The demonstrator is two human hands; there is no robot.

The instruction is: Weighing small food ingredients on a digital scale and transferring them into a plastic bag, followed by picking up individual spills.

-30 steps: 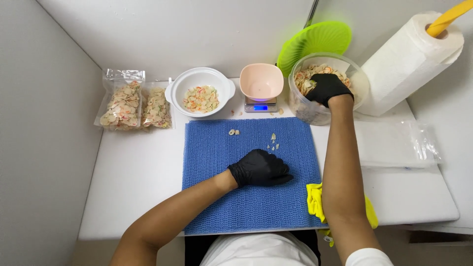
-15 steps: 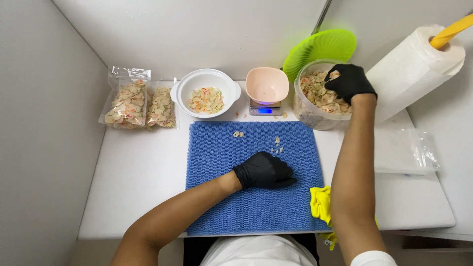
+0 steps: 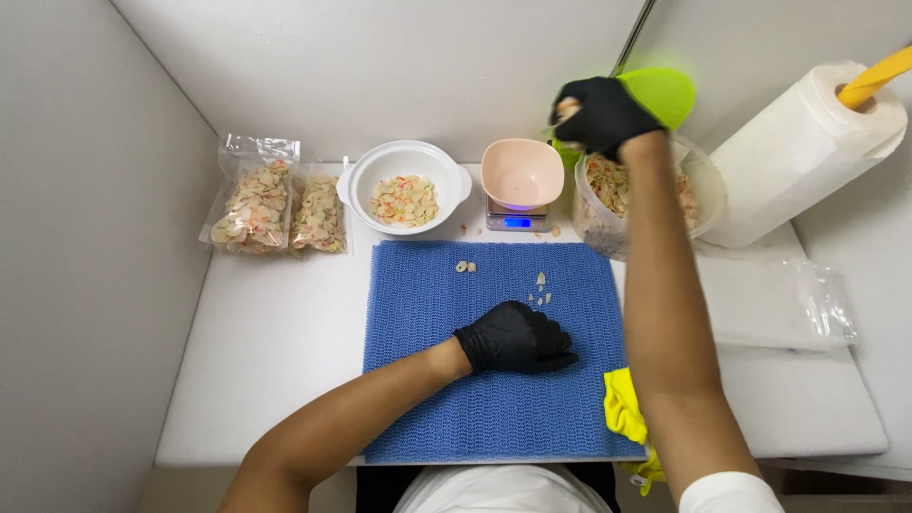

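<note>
We rest our gloved left hand flat, fingers together, on the blue mat. Our right hand hangs above the clear tub, fingers pinched around a few chips.

Small food-portioning station, white-walled booth: small digital scale under pink plastic bowl, sealed clear snack bags, blue woven mat, white paper-towel roll
</note>
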